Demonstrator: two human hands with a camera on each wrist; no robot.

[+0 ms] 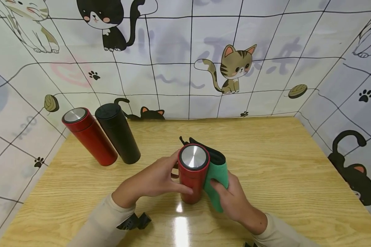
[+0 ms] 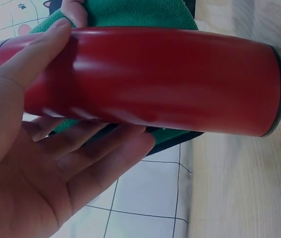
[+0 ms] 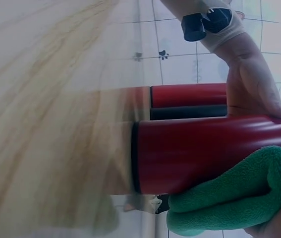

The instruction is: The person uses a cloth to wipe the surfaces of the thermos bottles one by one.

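Note:
A red thermos bottle (image 1: pixel 194 181) with a silver-topped lid (image 1: pixel 193 156) stands upright on the table. My left hand (image 1: pixel 160 178) holds it from the left, thumb across the front; in the left wrist view the thumb and fingers lie on opposite sides of the red bottle (image 2: pixel 170 79). My right hand (image 1: pixel 233 197) grips a folded green cloth (image 1: pixel 217 178) against the bottle's right side. In the right wrist view the fuzzy cloth (image 3: pixel 239 193) touches the lower body. A black folded piece (image 1: pixel 214 156) adjoins the cloth behind the bottle; whether they are joined I cannot tell.
Another red thermos (image 1: pixel 94 140) and a black thermos (image 1: pixel 119 133) stand side by side at the back left of the wooden table (image 1: pixel 281 164). A cat-patterned sheet (image 1: pixel 173 75) hangs along the back and sides.

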